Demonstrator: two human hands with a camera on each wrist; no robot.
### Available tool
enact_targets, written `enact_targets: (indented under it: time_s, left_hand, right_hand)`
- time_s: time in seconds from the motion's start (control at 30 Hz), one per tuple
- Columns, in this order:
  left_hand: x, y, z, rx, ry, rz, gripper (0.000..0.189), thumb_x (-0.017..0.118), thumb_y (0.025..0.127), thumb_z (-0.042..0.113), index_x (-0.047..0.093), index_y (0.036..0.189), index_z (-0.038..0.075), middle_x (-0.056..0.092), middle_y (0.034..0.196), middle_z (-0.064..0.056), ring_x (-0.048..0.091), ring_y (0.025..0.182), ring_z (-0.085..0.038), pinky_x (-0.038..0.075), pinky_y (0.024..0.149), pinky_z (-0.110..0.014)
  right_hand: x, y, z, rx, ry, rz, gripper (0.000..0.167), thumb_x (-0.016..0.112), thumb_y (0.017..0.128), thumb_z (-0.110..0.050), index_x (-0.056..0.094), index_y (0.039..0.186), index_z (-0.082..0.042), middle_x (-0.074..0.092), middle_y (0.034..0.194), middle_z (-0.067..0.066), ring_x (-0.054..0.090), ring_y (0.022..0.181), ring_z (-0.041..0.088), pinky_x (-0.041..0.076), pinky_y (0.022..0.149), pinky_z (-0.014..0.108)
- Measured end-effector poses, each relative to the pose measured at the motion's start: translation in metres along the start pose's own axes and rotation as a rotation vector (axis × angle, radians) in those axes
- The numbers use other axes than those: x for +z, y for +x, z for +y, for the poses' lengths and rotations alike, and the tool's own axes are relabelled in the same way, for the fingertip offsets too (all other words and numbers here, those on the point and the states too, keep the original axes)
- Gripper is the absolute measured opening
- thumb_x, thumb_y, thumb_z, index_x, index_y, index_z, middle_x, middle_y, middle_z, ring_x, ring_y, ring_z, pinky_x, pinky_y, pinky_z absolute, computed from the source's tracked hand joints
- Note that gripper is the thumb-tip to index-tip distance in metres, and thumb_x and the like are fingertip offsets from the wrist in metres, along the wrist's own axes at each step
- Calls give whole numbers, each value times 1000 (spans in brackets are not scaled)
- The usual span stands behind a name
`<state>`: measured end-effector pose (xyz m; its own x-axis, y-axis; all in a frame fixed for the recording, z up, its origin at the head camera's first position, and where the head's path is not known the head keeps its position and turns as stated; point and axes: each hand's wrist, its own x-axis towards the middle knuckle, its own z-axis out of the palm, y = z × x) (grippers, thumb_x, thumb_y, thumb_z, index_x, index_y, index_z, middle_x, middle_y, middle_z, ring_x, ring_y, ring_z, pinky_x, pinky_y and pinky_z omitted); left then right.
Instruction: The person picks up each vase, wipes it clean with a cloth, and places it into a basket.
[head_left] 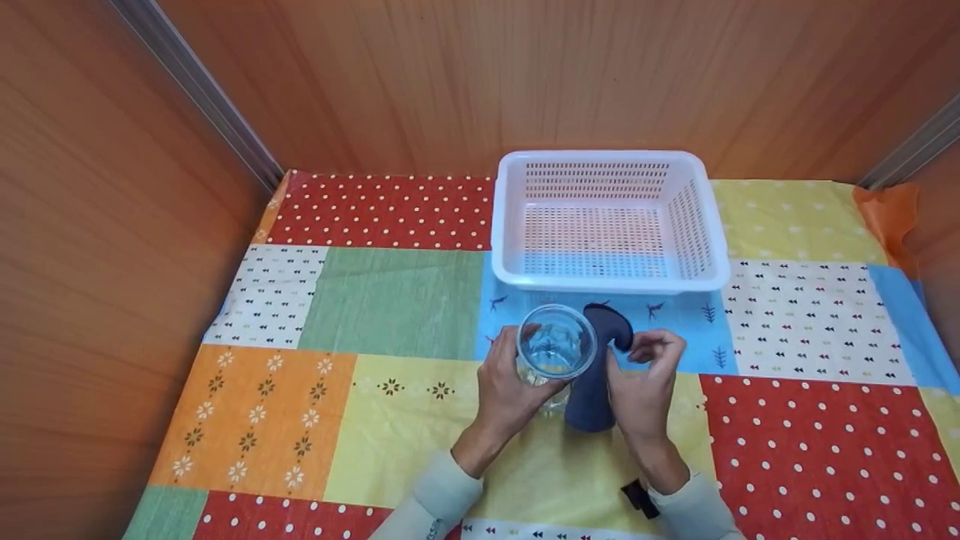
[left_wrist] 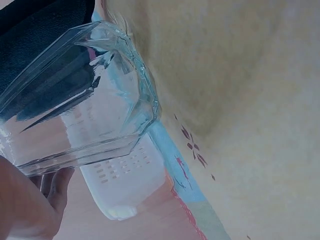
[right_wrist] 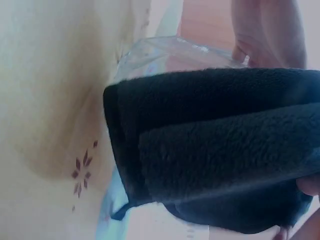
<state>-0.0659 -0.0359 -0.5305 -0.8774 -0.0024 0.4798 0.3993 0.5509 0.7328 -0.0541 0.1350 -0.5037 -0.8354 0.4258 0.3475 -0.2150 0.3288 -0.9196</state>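
Observation:
A clear drinking glass (head_left: pixel 556 352) is held off the table by my left hand (head_left: pixel 504 390), thumb on the near side and fingers around the far side. Its round mouth faces up toward the head camera; faceted walls show in the left wrist view. Right beside it hangs a dark, folded fleecy cloth (head_left: pixel 589 401), its upper end flopping over to the right. My right hand (head_left: pixel 645 394) pinches this cloth near its upper part. In the right wrist view the cloth (right_wrist: pixel 210 125) covers much of the glass (right_wrist: pixel 170 52).
A white perforated plastic basket (head_left: pixel 611 285) stands just beyond the hands, with nothing visible inside. Under everything lies a patchwork-print tablecloth (head_left: pixel 405 300). Wood-grain panels (head_left: pixel 420 82) rise at the back and sides.

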Motion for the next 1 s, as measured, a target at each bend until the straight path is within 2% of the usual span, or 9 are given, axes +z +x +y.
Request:
enact_targets:
  time_s: [0.07, 0.13, 0.27, 0.37, 0.47, 0.67, 0.73, 0.83, 1.0]
  left_hand:
    - [0, 0, 0, 7, 8, 7, 76, 99, 70, 43, 61, 127, 9, 69, 116, -7, 68, 109, -21, 61, 91, -42]
    - [0, 0, 0, 15, 15, 15, 76, 99, 70, 43, 61, 126, 9, 69, 116, -6, 67, 109, -21, 62, 90, -42]
    - [1, -1, 1, 25, 29, 32, 75, 98, 70, 43, 61, 126, 9, 68, 116, -6, 67, 108, -21, 62, 88, -42]
    - [2, -2, 2, 21, 39, 39, 76, 99, 69, 42, 61, 126, 8, 68, 116, -6, 68, 107, -22, 62, 87, -42]
    - [2, -2, 3, 8, 36, 33, 77, 99, 69, 41, 61, 126, 8, 68, 116, -5, 67, 107, -22, 62, 87, -42]
    - [-1, 0, 6, -21, 21, -12, 77, 100, 69, 41, 60, 126, 8, 68, 116, -7, 67, 108, -22, 62, 90, -43]
    - [-5, 2, 5, -16, 22, -48, 77, 100, 69, 43, 60, 126, 8, 68, 116, -8, 67, 108, -22, 62, 91, -43]
    - [-15, 9, 2, -13, -2, -153, 78, 98, 72, 45, 60, 129, 9, 68, 120, -7, 66, 111, -21, 60, 95, -42]
    - [-33, 22, -5, -61, -164, -369, 72, 95, 80, 33, 60, 139, 12, 65, 130, -7, 63, 121, -21, 61, 96, -43]
  right_hand:
    - [0, -1, 0, 47, -24, -12, 37, 78, 86, 8, 48, 109, 8, 54, 96, 11, 49, 84, 12, 44, 77, 22]
    - [-1, 0, 1, 60, -67, -13, 31, 78, 86, 7, 51, 101, 5, 51, 97, 7, 47, 84, 12, 42, 75, 23]
    - [-3, 1, 1, 26, -91, -13, 26, 79, 85, 6, 53, 87, 4, 47, 94, 7, 44, 83, 14, 38, 72, 23]
    - [-4, 0, 2, -4, -36, -80, 19, 73, 88, 12, 58, 81, 2, 52, 81, 7, 49, 74, 14, 40, 68, 20]
    - [-5, -2, 4, -20, 31, -160, 15, 67, 91, 16, 61, 84, 4, 56, 78, 5, 54, 71, 10, 46, 67, 16]
    - [-14, -1, 15, -114, 111, -281, 13, 65, 92, 20, 66, 101, 11, 67, 95, 5, 66, 90, 2, 57, 84, 13]
    - [-18, -1, 19, -145, 147, -330, 22, 65, 90, 22, 68, 110, 14, 70, 105, 0, 68, 97, 1, 58, 88, 15]
    - [-23, -1, 23, -166, 202, -389, 32, 65, 88, 26, 68, 118, 15, 69, 115, -10, 68, 104, 1, 58, 91, 17]
    - [-26, -1, 26, -188, 252, -418, 41, 68, 82, 29, 71, 119, 12, 71, 118, -1, 68, 107, 4, 58, 92, 19]
